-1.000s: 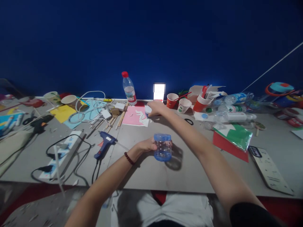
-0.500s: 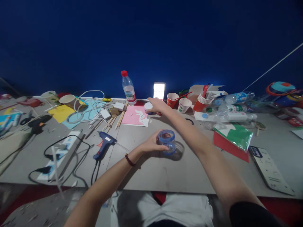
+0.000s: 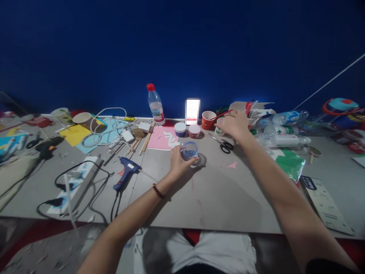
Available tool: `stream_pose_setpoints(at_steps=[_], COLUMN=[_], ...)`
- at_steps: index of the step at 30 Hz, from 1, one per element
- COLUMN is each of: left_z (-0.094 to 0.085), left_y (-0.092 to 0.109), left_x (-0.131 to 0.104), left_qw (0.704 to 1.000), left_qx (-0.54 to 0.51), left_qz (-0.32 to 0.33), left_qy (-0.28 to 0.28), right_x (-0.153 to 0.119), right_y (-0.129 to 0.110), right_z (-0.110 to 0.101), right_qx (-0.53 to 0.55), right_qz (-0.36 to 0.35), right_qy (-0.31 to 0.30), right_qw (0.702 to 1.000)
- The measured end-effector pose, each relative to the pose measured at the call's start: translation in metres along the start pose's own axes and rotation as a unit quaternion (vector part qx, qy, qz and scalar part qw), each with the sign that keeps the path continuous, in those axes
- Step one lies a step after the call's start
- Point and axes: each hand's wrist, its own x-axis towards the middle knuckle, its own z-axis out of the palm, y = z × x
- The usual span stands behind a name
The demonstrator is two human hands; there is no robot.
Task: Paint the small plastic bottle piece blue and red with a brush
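Observation:
My left hand grips a small clear plastic jar with a blue rim, standing upright on the grey table. My right hand hovers at the back right with fingers spread, over a white paper cup and just above black scissors. It holds nothing. Two small round tubs, a white-lidded one and a red one, stand behind the jar.
A blue glue gun and a power strip with cables lie at the left. Pink paper, a red-capped water bottle, an orange cup, a lit phone, empty bottles and green-red paper surround the hands.
My left hand slid the jar away from me toward the tubs. My right hand left the white-lidded tub and moved right to above the paper cup.

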Motion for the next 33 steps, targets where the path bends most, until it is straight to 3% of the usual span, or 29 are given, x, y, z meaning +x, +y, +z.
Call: stream_pose_setpoints(at_steps=[3, 7, 13, 21, 27, 33], left_z=[0.0, 0.0, 0.0, -0.001, 0.0, 0.0], left_y=[0.001, 0.002, 0.001, -0.001, -0.005, -0.008], left_x=[-0.001, -0.003, -0.003, -0.001, 0.001, 0.002], left_qw=[1.0, 0.999, 0.994, 0.989, 0.989, 0.988], left_qx=[0.023, 0.049, 0.109, 0.141, 0.145, 0.144], left_qz=[0.011, 0.016, 0.023, 0.037, 0.035, 0.041], left_qy=[0.001, -0.002, 0.0, 0.011, 0.014, 0.036], right_x=[0.021, 0.045, 0.068, 0.089, 0.084, 0.047], right_y=[0.002, -0.007, -0.017, -0.017, -0.025, -0.036], right_z=[0.004, 0.006, 0.002, 0.006, 0.001, -0.02], right_qx=[-0.075, -0.108, -0.089, -0.093, -0.092, -0.086], right_qz=[0.073, 0.018, -0.009, 0.035, 0.044, -0.008], right_qy=[0.035, 0.003, -0.064, -0.131, -0.133, -0.106], right_qw=[0.994, 0.994, 0.994, 0.986, 0.986, 0.991])
